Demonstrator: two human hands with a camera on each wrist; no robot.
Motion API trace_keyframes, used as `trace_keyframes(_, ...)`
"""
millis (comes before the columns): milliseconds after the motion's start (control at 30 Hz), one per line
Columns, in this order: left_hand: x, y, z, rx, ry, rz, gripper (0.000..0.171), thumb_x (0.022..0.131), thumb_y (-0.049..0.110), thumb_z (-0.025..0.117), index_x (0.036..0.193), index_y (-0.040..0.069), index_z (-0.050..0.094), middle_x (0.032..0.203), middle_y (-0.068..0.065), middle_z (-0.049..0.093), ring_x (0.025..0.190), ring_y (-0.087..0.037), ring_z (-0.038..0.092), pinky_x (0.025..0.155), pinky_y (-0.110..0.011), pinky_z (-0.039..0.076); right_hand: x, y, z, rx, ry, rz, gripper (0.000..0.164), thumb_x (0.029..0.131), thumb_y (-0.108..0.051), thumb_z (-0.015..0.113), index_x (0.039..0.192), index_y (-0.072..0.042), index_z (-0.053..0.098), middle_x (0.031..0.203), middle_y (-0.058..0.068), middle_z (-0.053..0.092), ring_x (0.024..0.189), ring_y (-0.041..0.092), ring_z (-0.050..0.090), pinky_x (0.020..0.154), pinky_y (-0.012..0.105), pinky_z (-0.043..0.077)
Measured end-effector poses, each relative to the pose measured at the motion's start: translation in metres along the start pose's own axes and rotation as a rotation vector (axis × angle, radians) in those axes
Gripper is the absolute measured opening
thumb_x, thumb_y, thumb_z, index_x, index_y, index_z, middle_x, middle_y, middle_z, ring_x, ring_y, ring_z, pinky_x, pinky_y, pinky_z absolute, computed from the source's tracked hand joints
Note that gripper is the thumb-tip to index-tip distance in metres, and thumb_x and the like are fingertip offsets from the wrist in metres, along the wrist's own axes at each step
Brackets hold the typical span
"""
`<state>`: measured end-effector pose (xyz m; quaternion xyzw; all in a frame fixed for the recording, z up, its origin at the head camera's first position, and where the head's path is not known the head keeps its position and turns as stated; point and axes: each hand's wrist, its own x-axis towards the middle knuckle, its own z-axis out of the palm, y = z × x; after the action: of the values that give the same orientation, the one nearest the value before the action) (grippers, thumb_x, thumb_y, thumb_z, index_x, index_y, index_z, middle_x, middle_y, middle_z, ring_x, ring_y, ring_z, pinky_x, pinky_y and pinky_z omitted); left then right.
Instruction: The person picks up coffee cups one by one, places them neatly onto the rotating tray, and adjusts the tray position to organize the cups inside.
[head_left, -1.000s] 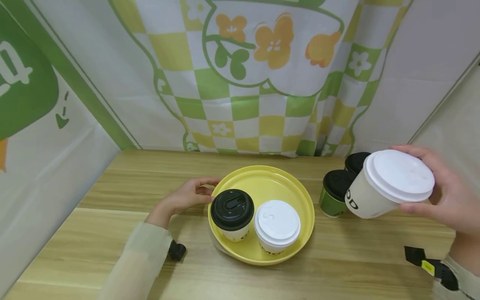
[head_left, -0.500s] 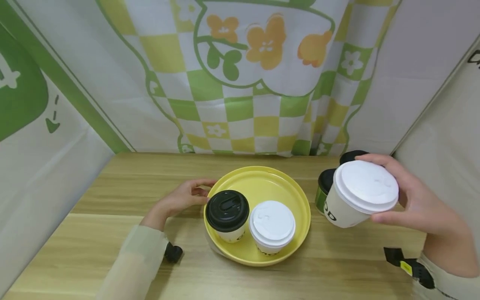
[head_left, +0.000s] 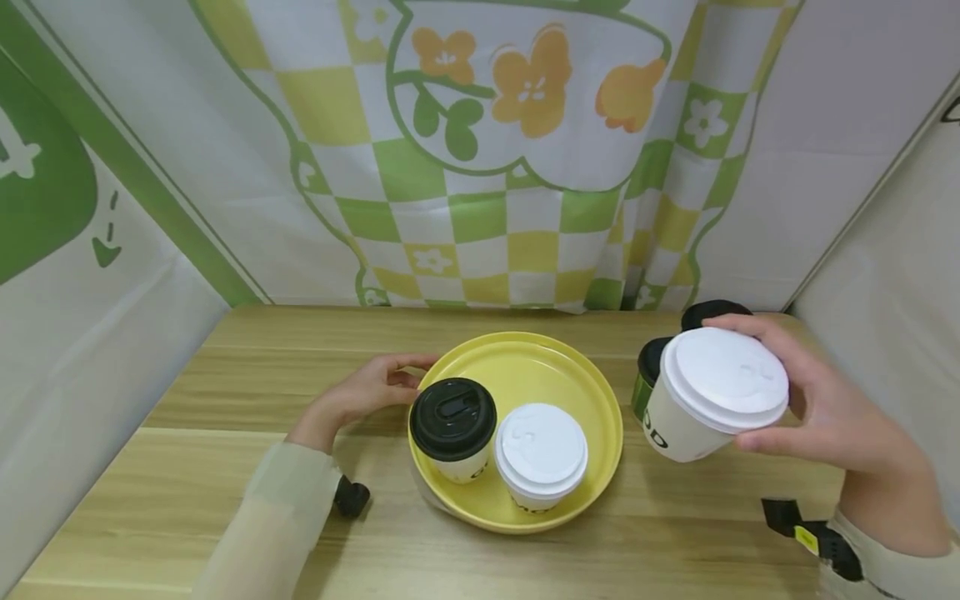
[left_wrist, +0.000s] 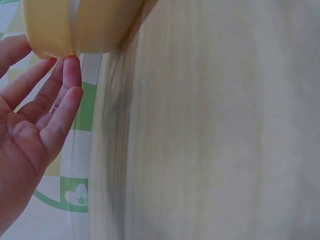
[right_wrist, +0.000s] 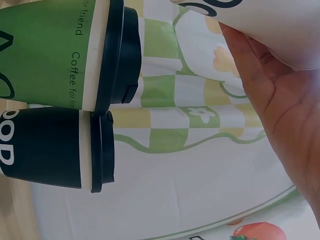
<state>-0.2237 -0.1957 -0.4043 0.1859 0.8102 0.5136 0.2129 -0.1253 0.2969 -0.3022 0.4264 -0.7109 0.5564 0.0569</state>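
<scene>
Though still aloft, white-lidded cup [head_left: 716, 396] nearer tray [head_left: 525, 367]

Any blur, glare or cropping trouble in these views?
Head view: small highlights on the black lid and yellow tray; left wrist view: the wooden tabletop looks smeared and washed out; right wrist view: print on the green paper cup reads clearly, the white paper cup is cropped.

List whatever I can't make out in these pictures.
Head: most of the green, black-lidded paper cup, hidden by the white, white-lidded paper cup in the right hand.
Left wrist: most of the round yellow tray, cut off by the top edge.
Right wrist: part of that white cup, cut off by the top edge.
</scene>
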Motion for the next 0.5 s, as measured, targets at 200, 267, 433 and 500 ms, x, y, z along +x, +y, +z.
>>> trace_keyframes(200,0.0014,0.0032,-0.0014,0.0,-0.012,-0.009,0.059,0.093,0.013,0.069,0.148,0.008,0.047,0.149,-0.017,0.047,0.119,-0.027,0.06,0.092,-0.028,0.052,-0.0005,0.0012,0.0019,0.014,-0.005,-0.009,0.101,0.053,0.019,0.08,0.142,0.021,0.031,0.141,0.019,0.05,0.123,0.019,0.052,0.098,0.018,0.045)
trace_keyframes(267,0.0022,0.0036,-0.0017,-0.012,-0.016,-0.01,0.06,0.093,0.014,0.07,0.148,0.008,0.047,0.15,-0.017,0.047,0.121,-0.029,0.059,0.093,-0.029,0.052,-0.0006,0.0018,0.0021,0.019,-0.004,-0.013,0.101,0.054,0.018,0.08,0.141,0.021,0.03,0.142,0.019,0.05,0.123,0.019,0.052,0.098,0.019,0.045)
trace_keyframes(433,0.0032,0.0042,-0.0026,-0.023,-0.021,-0.007,0.06,0.093,0.016,0.069,0.148,0.008,0.047,0.151,-0.017,0.046,0.125,-0.032,0.056,0.094,-0.031,0.052,-0.0006,0.003,0.0013,0.026,-0.001,-0.017,0.101,0.054,0.018,0.08,0.142,0.022,0.029,0.143,0.02,0.048,0.124,0.019,0.052,0.098,0.019,0.044)
trace_keyframes(500,0.0018,0.0046,-0.0035,-0.012,-0.02,-0.005,0.059,0.094,0.017,0.069,0.148,0.008,0.047,0.15,-0.018,0.046,0.127,-0.033,0.055,0.096,-0.032,0.052,-0.0007,0.0031,0.0007,0.027,-0.002,-0.014,0.101,0.054,0.019,0.08,0.142,0.022,0.029,0.142,0.021,0.048,0.123,0.019,0.051,0.098,0.019,0.044)
